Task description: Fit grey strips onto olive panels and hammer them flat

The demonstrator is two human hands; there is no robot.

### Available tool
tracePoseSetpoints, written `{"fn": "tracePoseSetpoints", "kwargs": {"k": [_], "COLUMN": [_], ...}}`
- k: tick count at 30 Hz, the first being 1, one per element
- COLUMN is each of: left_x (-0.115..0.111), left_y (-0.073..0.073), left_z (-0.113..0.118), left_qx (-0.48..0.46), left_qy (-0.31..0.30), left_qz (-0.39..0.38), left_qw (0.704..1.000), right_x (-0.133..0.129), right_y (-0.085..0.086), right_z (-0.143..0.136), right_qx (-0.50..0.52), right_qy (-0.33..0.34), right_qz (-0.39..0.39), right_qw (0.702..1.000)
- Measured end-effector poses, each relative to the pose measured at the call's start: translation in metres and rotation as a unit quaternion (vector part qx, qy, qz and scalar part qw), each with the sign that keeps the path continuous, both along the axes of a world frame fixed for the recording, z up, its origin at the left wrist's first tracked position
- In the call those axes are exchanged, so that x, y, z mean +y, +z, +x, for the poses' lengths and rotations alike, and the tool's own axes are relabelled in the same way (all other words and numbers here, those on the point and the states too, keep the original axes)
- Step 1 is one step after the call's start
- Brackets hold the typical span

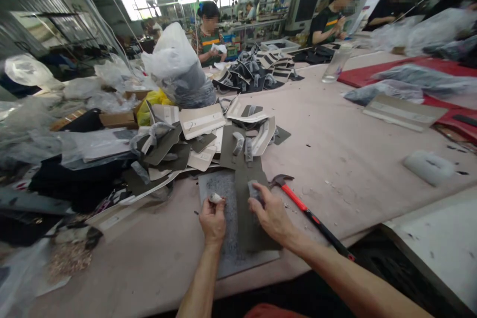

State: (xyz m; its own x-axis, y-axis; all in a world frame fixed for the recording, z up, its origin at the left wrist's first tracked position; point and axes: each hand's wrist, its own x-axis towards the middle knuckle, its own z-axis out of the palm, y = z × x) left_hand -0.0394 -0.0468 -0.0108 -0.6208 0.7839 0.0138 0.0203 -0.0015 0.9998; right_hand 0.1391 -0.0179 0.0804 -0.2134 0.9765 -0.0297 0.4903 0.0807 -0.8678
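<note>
My left hand (213, 223) is closed around a small whitish object (215, 198), its kind too small to make out, above a speckled grey board (231, 263). Beside it, a dark olive panel (248, 228) lies partly on that board. My right hand (274, 213) has its thumb and fingers at a plastic-wrapped handle (254, 190) on the panel, partly covering it. To the right of this hand lies a claw hammer (303, 206) with a red and black grip, its head close to the panel's edge.
Beyond my hands is a heap of beige and olive panels (203, 121) with wrapped handles. Plastic bags (179, 69) crowd the left. A clear bottle (337, 62), a white block (428, 166) and red sheets (387, 69) are on the right. Other people work across the table.
</note>
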Motion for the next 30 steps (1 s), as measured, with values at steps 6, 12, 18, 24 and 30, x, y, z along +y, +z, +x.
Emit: {"fn": "tracePoseSetpoints", "kwargs": {"k": [6, 12, 18, 24, 30], "left_x": [0.004, 0.041, 0.054, 0.053, 0.054], "left_y": [0.011, 0.027, 0.014, 0.014, 0.014], "left_z": [0.002, 0.025, 0.039, 0.037, 0.039], "left_qx": [-0.015, -0.031, 0.010, 0.047, 0.094], "left_qy": [-0.013, -0.144, -0.211, -0.213, -0.211], "left_qz": [0.033, 0.046, 0.008, -0.007, -0.020], "left_qw": [0.999, 0.988, 0.977, 0.976, 0.973], "right_x": [-0.043, -0.040, -0.039, -0.026, -0.003], "right_y": [-0.039, -0.034, -0.035, -0.041, -0.068], "right_z": [0.005, 0.004, 0.008, 0.056, 0.130], "right_qx": [-0.011, -0.114, -0.015, -0.001, -0.326], "right_qy": [0.015, 0.055, 0.058, -0.047, -0.097], "right_qz": [-0.061, -0.009, -0.071, 0.013, 0.067], "right_qw": [0.998, 0.992, 0.996, 0.999, 0.938]}}
